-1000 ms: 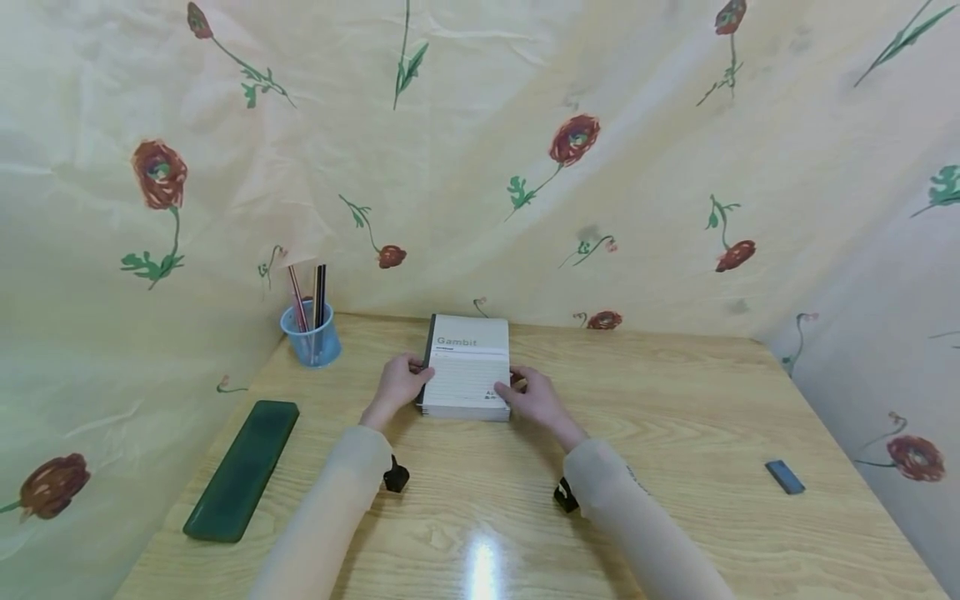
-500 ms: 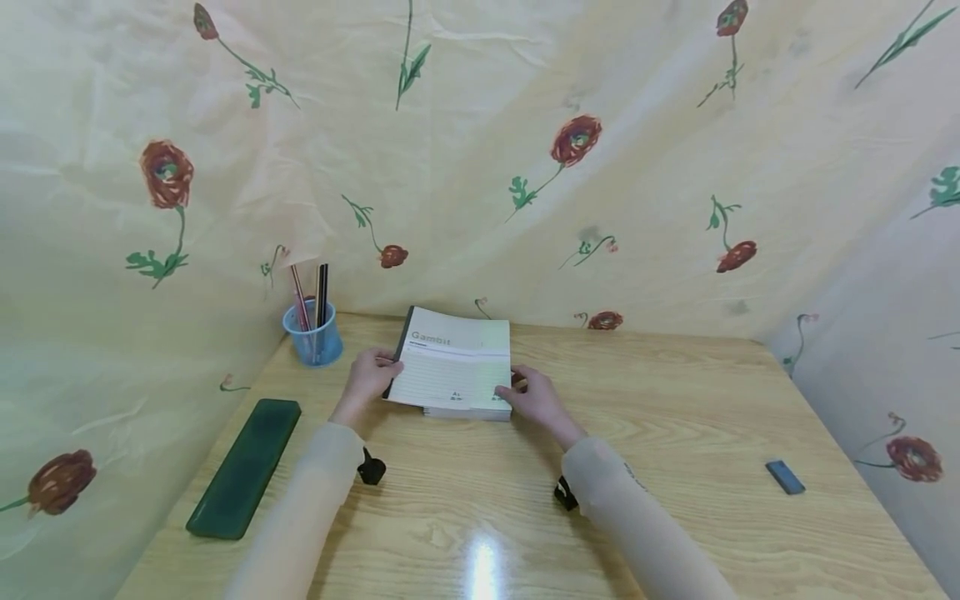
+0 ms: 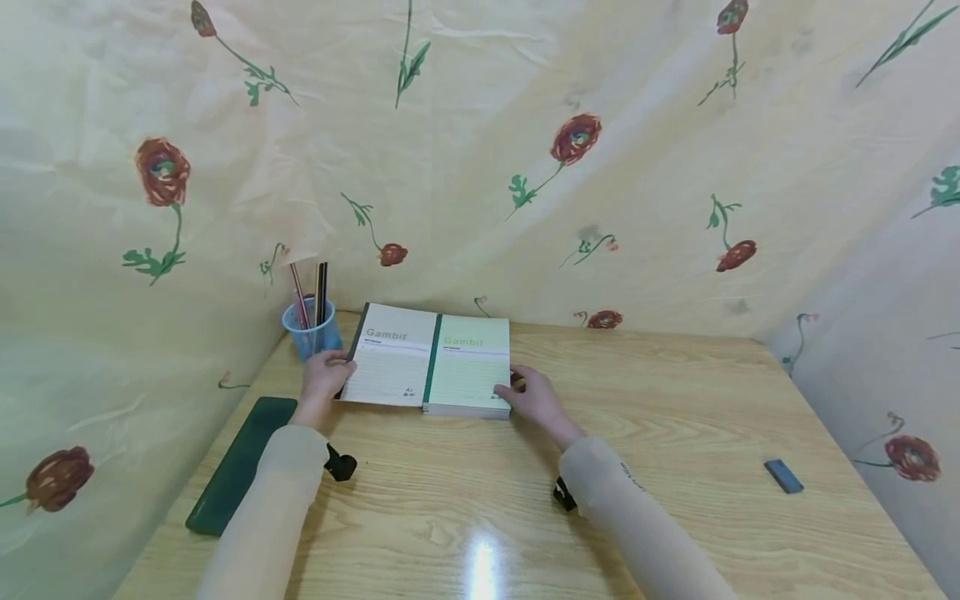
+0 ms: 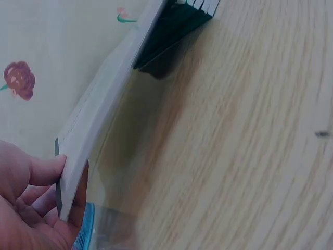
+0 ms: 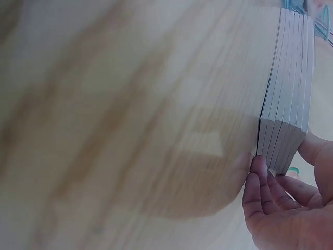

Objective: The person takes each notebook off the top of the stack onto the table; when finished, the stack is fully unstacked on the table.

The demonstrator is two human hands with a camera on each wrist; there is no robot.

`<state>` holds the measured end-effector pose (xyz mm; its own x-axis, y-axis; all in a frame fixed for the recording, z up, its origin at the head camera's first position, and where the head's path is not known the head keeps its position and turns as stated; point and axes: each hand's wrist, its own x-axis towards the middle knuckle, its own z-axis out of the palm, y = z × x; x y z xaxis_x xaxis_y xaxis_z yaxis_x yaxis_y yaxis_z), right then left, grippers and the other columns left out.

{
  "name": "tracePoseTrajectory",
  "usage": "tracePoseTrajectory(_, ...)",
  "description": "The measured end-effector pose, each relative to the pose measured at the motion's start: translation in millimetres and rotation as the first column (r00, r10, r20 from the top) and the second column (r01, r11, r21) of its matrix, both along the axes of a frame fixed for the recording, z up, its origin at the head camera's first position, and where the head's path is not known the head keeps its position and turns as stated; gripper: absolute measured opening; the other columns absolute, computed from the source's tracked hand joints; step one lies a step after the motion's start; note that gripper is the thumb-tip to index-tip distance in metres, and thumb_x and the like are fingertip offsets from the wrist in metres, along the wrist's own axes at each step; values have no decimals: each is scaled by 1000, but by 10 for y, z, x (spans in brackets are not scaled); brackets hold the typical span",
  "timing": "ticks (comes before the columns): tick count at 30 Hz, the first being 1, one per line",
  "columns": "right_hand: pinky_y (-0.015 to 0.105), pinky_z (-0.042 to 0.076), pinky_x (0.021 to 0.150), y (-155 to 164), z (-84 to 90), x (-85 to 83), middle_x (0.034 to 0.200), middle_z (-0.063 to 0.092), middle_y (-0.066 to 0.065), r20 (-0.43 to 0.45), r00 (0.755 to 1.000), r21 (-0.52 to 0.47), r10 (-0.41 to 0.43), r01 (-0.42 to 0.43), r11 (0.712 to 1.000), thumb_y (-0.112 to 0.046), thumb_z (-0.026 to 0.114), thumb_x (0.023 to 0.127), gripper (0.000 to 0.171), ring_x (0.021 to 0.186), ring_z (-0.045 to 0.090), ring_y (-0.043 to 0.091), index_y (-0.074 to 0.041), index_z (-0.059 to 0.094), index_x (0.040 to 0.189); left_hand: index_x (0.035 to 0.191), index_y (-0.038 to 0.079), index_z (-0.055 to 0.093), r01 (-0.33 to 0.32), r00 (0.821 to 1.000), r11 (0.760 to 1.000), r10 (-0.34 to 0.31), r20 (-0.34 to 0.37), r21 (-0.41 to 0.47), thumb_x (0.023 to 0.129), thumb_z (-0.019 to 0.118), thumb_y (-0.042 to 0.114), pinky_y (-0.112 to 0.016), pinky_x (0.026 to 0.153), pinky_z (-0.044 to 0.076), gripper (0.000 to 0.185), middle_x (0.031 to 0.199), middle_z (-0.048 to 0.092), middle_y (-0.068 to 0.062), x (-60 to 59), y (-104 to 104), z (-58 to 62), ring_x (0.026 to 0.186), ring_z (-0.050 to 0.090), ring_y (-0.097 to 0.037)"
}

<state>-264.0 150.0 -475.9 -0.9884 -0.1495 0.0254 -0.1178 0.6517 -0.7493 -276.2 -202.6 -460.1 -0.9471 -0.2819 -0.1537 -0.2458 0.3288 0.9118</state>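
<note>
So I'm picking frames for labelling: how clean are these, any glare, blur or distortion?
Head view: sharp, with a bright glare spot on the table near the bottom edge, and wide-angle bending at the edges. Left wrist view: soft, the left hand and the lifted notebook blurred, which shades the wood beneath. Right wrist view: table smeared; the stack is sharper.

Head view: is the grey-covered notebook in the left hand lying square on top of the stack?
No: the left hand holds the grey-covered notebook out beside the stack, whose green-covered top notebook shows.

Left hand (image 3: 324,377) pinches with curled fingers; right hand (image 3: 529,395) rests, fingers relaxed.
</note>
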Motion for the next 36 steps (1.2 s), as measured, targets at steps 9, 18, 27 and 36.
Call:
tracePoseTrajectory(9,44,53,87,8,7,8,122,60,22,10,1000,5,4,-5,1000,-20,67,97,57,107,61,33,10,46,141,126,-7,59,-6,999,976,-4,-45,-218,97,59,14,-50,88,47,35,118,63,-28,51,-63,-89,106,60,-41)
tracePoseTrajectory(18,44,52,88,12,24,15,121,61,22,1,1000,1,9,-9,1000,-20,66,98,55,106,61,33,10,47,141,112,-8,64,40,999,886,-42,8,-461,100,54,13,-51,80,49,26,105,67,-25,54,40,-52,96,63,-40)
tracePoseTrajectory(27,44,52,89,3,1,23,122,60,21,14,1000,-3,19,-19,1000,-21,66,98,57,107,60,32,9,45,142,97,-9,64,42,999,794,-35,23,-606,100,54,12,-55,70,51,24,99,66,-29,64,39,-99,91,64,-45)
tracePoseTrajectory(36,43,53,87,20,-30,16,120,61,21,1,1000,-3,26,-26,1000,-20,65,99,56,106,61,32,10,45,141,98,-10,64,53,998,742,-11,67,-669,102,54,15,-56,72,53,28,101,66,-31,46,63,-117,93,65,-45)
